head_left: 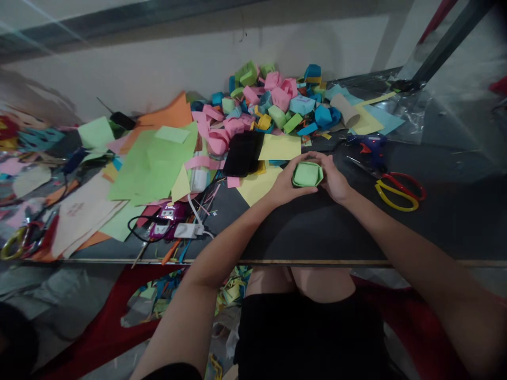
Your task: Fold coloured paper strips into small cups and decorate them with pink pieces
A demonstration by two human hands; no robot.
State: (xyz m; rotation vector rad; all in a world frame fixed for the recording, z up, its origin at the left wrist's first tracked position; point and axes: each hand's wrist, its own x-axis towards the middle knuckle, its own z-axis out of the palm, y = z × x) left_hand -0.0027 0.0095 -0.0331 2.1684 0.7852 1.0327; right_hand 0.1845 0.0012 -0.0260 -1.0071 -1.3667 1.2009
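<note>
Between my two hands is a small green folded paper box (308, 174), held just above the dark table (301, 232). My left hand (285, 182) curls around its left side, with the thumb along the near edge. Around the right and far sides wraps my right hand (334, 178), some of its fingers hidden behind the box. Yellow paper sheets (279, 147) lie just left of my hands, beside a black phone (242, 154). To the right rest scissors (400, 191) with red and yellow handles and a blue glue gun (370, 145).
Along the wall is a heap of pink, blue and green folded paper pieces (277, 97). A cardboard tube (345, 110) lies at its right. Green sheets (154, 163), a purple power strip (168, 219) with cables and more scissors (24, 237) cover the left side.
</note>
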